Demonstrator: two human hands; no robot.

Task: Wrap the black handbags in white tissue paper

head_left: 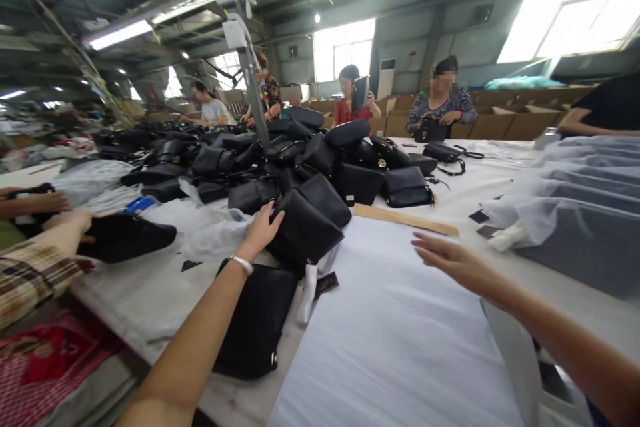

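Note:
My left hand [263,232], with a silver bracelet at its wrist, grips the near left edge of a black handbag [307,227]. The bag leans tilted against the front of a large heap of black handbags [215,159]. From its corner hang a white wrapped strip [307,290] and a black tag [327,284]. Under my left forearm another black bag [263,320] lies flat, partly hidden. My right hand [443,255] hovers over the right side of the white sheets [390,320], fingers stretched out and holding nothing.
A tan strip [405,219] lies at the sheets' far edge. To the right, wrapped grey panels [585,240] stand in a row. A co-worker's hands at left handle a black bag [130,235]. Several people work across the table; a metal post [253,80] rises from the heap.

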